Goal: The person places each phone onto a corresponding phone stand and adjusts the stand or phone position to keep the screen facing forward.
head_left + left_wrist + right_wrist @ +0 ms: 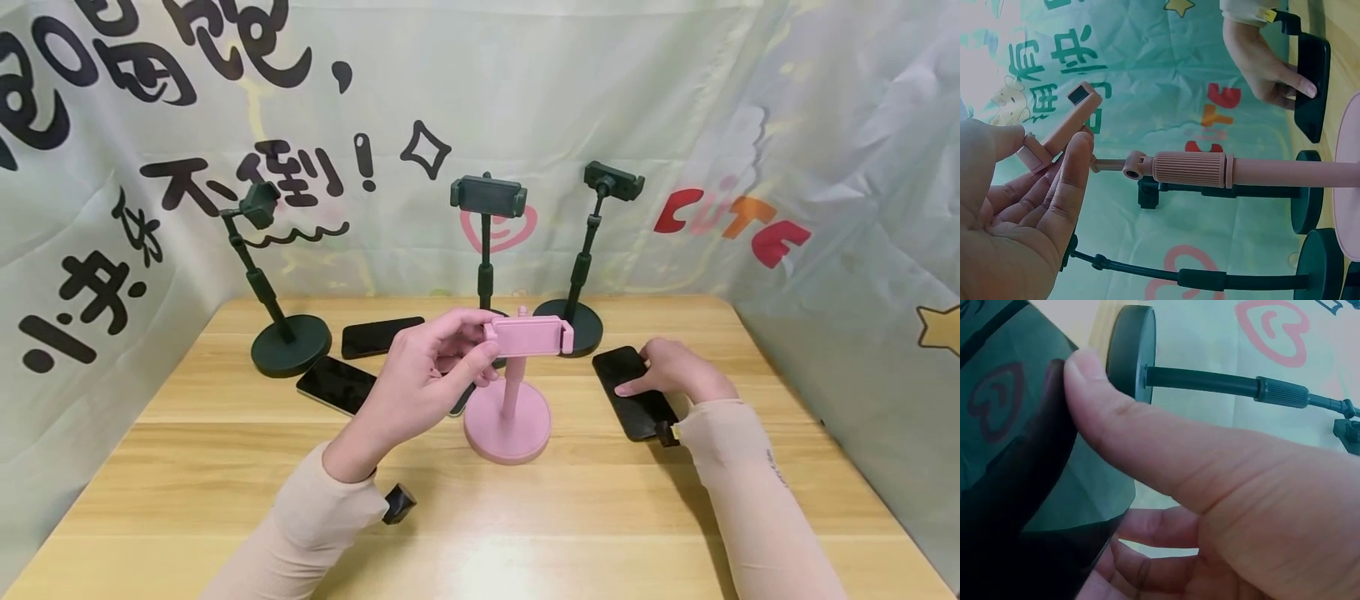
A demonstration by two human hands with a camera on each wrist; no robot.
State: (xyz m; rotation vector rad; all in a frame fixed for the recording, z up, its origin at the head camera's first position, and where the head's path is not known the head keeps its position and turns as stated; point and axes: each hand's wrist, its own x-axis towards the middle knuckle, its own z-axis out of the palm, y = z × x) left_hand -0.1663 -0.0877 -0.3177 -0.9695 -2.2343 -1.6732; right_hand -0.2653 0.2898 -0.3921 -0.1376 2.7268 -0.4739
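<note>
A pink phone stand [512, 421] stands upright on the wooden table, its clamp [528, 337] turned sideways at the top. My left hand [420, 375] holds the left end of that clamp, the thumb in front and the fingers behind, as the left wrist view also shows. To the right, my right hand [681, 372] grips a black smartphone [636, 418] by its right edge. Its thumb [1107, 406] lies on the dark screen while the other fingers are round the edge, partly hidden. Whether the phone is fully off the table I cannot tell.
Three dark green phone stands, at left [291, 346], middle [486, 279] and right [581, 271], line the back. Two phones, one at the back [381, 336] and one nearer [336, 383], lie left; another is mostly hidden behind the pink stand. Printed cloth [585, 92] encloses the table [225, 467].
</note>
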